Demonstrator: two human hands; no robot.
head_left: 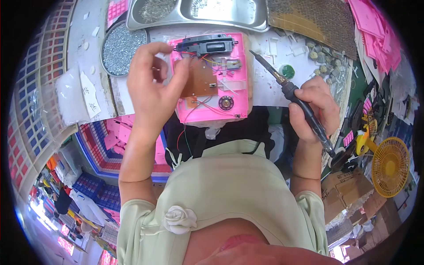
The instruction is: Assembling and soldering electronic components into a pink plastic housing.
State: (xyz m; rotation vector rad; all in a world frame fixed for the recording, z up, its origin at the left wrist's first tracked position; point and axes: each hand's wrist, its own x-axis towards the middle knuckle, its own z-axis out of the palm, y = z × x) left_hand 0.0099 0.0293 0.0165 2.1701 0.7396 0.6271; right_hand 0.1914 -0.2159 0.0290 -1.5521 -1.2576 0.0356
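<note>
A pink plastic housing (243, 99) lies in front of me, with a brown circuit board (201, 81), thin wires, a small motor (232, 64) and a round speaker (226, 103) inside. Along its far edge sits a black plastic mechanism (205, 45). My left hand (152, 86) is at the housing's left side, thumb over the board and index finger near the mechanism's left end. Those two fingers are apart and the others curl, with nothing visible between them. My right hand (316, 108) grips a soldering iron (289, 90), its tip pointing up-left, just right of the housing and off it.
A round tin of small metal screws (124, 48) stands left, a steel compartment tray (198, 21) behind. Right of the housing are a small green-lidded pot (287, 71) and scattered small parts. Crates hold pink pieces (119, 132) below left; a yellow fan (391, 167) is right.
</note>
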